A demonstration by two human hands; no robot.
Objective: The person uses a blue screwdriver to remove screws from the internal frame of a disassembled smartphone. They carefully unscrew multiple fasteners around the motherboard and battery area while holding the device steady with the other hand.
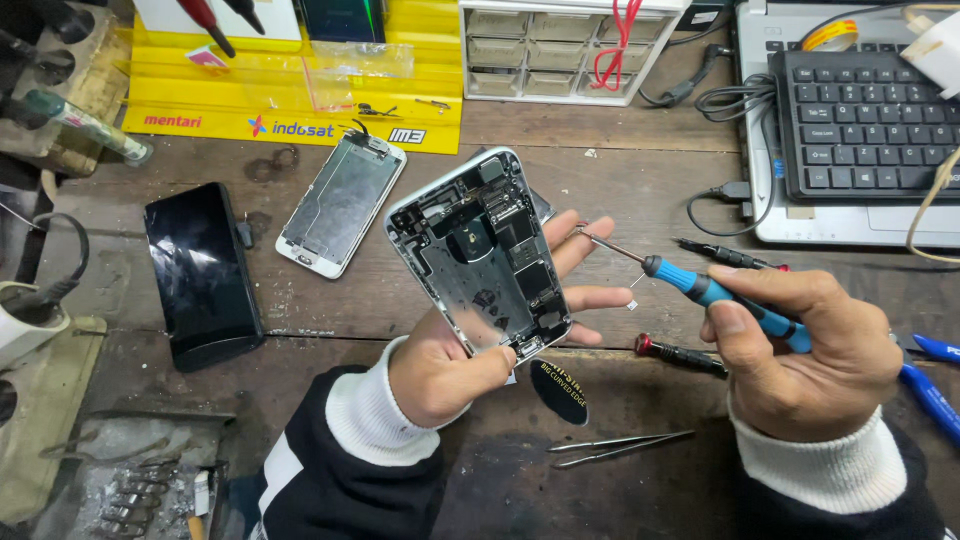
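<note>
My left hand (450,365) holds an opened phone body (482,255) above the wooden bench, its inner parts and silver frame facing up. My right hand (800,350) grips a blue-handled screwdriver (700,288). The thin tip of the screwdriver points left and ends by my left fingertips, just right of the phone's edge. A detached phone screen (342,203) lies face down on the bench to the left of the phone body.
A black phone (203,275) lies at the left. Metal tweezers (620,447) and a red-tipped screwdriver (682,354) rest near my hands. A laptop keyboard (860,120) sits back right, a parts drawer box (560,45) and a yellow mat (300,90) behind.
</note>
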